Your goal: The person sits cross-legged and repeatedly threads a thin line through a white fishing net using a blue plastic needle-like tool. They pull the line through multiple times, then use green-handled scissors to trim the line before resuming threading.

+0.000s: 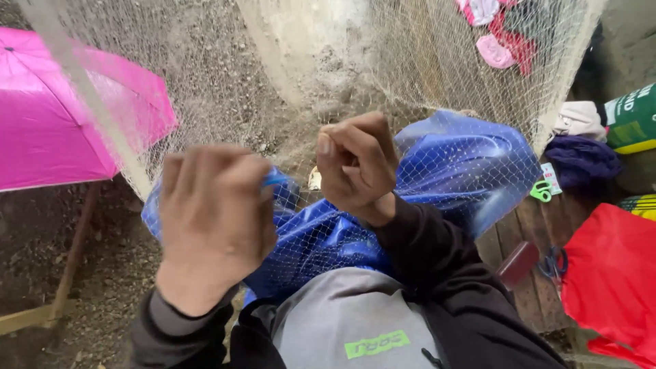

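Observation:
A fine pale net (225, 75) hangs in front of me and drapes over a shiny blue sheet (458, 164) on my lap. My left hand (215, 219) is raised with its back to the camera, fingers curled around a small blue tool (277, 181) that pokes out at its right side. My right hand (357, 164) is closed into a fist just to the right, pinching the net's mesh. Both hands sit close together at the middle of the view. What lies inside the right fist is hidden.
An open pink umbrella (61, 116) stands at the left over bare ground. Wooden planks (529, 225) at the right carry green-handled scissors (542, 191), a dark red case (517, 264), a red bag (608, 273), purple cloth (582, 160) and a green sack (632, 116).

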